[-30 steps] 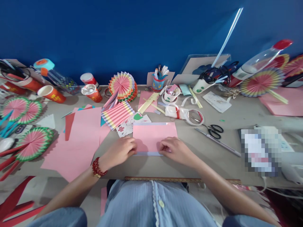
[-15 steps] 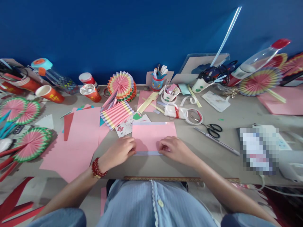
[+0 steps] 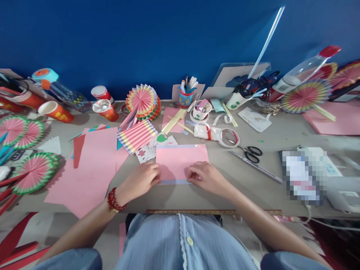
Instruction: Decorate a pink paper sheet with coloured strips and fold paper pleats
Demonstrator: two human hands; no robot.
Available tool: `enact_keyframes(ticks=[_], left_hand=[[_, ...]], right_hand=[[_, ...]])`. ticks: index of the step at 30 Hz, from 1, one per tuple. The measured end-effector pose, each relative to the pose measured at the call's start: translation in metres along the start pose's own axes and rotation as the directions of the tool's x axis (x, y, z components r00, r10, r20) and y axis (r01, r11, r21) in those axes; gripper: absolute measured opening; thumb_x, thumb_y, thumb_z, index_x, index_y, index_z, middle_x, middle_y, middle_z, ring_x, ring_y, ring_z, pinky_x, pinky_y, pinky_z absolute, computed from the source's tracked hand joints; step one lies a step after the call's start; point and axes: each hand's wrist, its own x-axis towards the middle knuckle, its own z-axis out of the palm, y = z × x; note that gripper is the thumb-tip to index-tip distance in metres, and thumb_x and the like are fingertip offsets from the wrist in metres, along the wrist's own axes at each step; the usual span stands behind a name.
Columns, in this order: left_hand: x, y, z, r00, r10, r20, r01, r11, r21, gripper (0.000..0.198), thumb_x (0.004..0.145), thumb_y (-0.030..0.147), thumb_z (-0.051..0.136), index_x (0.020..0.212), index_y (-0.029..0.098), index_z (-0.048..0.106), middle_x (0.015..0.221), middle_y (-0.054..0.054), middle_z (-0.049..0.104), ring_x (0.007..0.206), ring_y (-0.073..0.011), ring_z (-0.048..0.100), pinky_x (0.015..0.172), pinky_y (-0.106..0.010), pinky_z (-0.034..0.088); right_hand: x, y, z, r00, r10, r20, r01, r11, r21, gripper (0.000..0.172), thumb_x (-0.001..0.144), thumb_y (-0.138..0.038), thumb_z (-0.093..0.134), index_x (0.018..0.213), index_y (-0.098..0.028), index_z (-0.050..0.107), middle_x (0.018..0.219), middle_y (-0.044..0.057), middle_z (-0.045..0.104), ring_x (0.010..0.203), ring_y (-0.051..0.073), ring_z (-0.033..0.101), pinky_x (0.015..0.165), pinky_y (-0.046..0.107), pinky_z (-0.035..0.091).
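A pink sheet of paper (image 3: 176,161) with lavender strips along its far and near edges lies flat on the table in front of me. At its near left corner, my left hand (image 3: 143,178) has its fingers curled closed on the edge. My right hand (image 3: 207,177) is closed too, thumb and fingertips pinching at the near edge, right of the middle. The fingertips are partly hidden under both hands. Just beyond the paper's left side lie a printed white card (image 3: 152,149) and a pleated striped paper (image 3: 137,135).
Black-handled scissors (image 3: 253,154), a grey craft knife (image 3: 255,166) and a tape roll (image 3: 228,138) lie to the right, with a phone (image 3: 300,178) farther out. Large pink sheets (image 3: 87,176) and paper fans (image 3: 36,172) cover the left. Cups and bottles line the blue wall.
The whole view has shifted very slightly. Both hands keep the same closed pose on the pink paper.
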Motion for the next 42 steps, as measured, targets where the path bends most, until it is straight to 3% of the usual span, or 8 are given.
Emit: enact_keyframes(ticks=[23,37,39,42], left_hand=[[0.000,-0.003,0.003,1.000,-0.009,-0.009,0.009,1.000,-0.025,0.016,0.093,0.023,0.063,0.079,0.017,0.057,0.088,-0.003,0.062,0.085,-0.0203,0.057,0.075,-0.032,0.042],[-0.022,-0.010,0.007,0.986,-0.092,-0.140,0.077,0.991,-0.108,0.010,0.090,0.013,0.056,0.090,0.021,0.051,0.094,-0.002,0.060,0.089,-0.0211,0.059,0.076,-0.033,0.047],[-0.023,-0.003,0.006,0.978,-0.048,-0.202,0.029,0.995,-0.094,0.013,0.091,0.010,0.050,0.096,0.021,0.054,0.100,-0.004,0.062,0.095,-0.0215,0.060,0.084,-0.035,0.048],[-0.018,0.012,0.013,0.956,0.212,-0.202,-0.226,0.973,-0.047,0.030,0.093,0.008,0.042,0.115,0.020,0.057,0.119,-0.007,0.064,0.113,-0.0217,0.057,0.101,-0.038,0.044]], right_hand=[[-0.001,0.000,0.005,1.000,0.003,-0.004,-0.003,0.998,-0.064,0.006,0.085,-0.017,0.066,0.082,-0.020,0.062,0.079,0.000,0.067,0.079,0.016,0.059,0.076,0.028,0.036],[-0.001,0.001,0.004,1.000,-0.005,-0.008,0.005,0.998,-0.060,0.007,0.084,-0.017,0.067,0.081,-0.020,0.062,0.077,-0.001,0.067,0.077,0.016,0.059,0.075,0.027,0.035],[-0.001,0.001,0.004,1.000,-0.010,-0.004,0.010,0.998,-0.058,0.007,0.085,-0.018,0.067,0.081,-0.019,0.062,0.077,0.000,0.067,0.076,0.016,0.058,0.074,0.027,0.035],[0.000,0.001,0.002,1.000,-0.015,-0.001,0.015,0.999,-0.052,0.006,0.086,-0.019,0.067,0.082,-0.019,0.063,0.078,0.000,0.067,0.076,0.016,0.058,0.074,0.027,0.036]])
